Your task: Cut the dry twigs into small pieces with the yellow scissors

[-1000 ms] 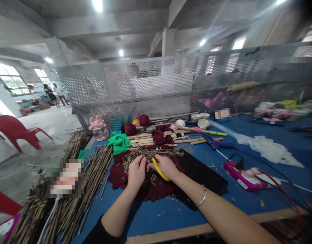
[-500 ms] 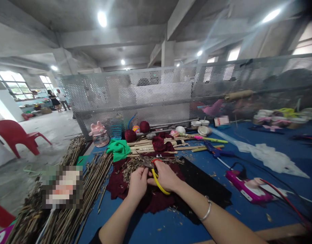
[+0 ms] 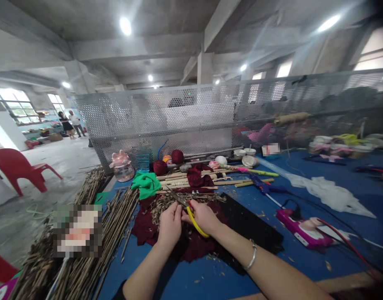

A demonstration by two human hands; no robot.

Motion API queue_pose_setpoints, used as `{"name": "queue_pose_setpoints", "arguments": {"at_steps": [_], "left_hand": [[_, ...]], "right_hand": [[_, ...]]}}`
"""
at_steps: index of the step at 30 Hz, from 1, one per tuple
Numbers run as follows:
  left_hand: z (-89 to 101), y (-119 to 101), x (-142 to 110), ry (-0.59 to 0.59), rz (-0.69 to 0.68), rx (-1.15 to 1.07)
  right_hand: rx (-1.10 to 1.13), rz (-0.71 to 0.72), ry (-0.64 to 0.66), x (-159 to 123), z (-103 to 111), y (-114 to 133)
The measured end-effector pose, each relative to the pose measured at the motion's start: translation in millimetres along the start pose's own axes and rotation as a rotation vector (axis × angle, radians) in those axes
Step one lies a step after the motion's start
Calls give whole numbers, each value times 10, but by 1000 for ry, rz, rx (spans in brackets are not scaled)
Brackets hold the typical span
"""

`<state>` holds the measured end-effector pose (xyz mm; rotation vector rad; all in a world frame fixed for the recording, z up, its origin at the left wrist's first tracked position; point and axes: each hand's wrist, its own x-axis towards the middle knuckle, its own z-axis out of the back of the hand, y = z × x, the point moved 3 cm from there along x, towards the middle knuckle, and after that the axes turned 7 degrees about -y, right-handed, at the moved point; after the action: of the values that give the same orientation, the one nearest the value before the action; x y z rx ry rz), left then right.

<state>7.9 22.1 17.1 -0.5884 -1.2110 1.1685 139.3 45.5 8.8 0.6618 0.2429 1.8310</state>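
Note:
My right hand (image 3: 204,217) is closed round a pair of scissors (image 3: 195,221) with yellow handles and a bit of red near the pivot. Their metal blades point up and left, over a heap of dried plant pieces (image 3: 158,208). Close beside it, my left hand (image 3: 170,221) is closed in a pinch at the heap's near edge, thumb almost touching the right hand's fingers. Whatever lies in that pinch is hidden. Beneath both hands spreads a dark red cloth (image 3: 191,250), strewn with plant bits.
Long dry stalks (image 3: 116,225) lie in bundles on the left. Behind the heap are wooden sticks (image 3: 175,182), a green cloth (image 3: 145,184) and a pink-lidded jar (image 3: 123,166). A blue glue gun (image 3: 263,185) and purple power strip (image 3: 304,231) with cables lie right. A perforated metal screen (image 3: 194,121) stands behind.
The scissors have shifted slightly in my right hand, their yellow handle a little higher. My left hand stays in almost the same place.

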Motion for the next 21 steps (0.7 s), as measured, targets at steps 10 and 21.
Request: {"name": "queue_pose_setpoints", "arguments": {"at_steps": [10,21], "left_hand": [[-68,136,54,-2,311,-295],[-62,165,46,-6,269,-336]], "right_hand": [[33,67,-61,15,16,-36],[56,145,-65,12,60,-13]]}}
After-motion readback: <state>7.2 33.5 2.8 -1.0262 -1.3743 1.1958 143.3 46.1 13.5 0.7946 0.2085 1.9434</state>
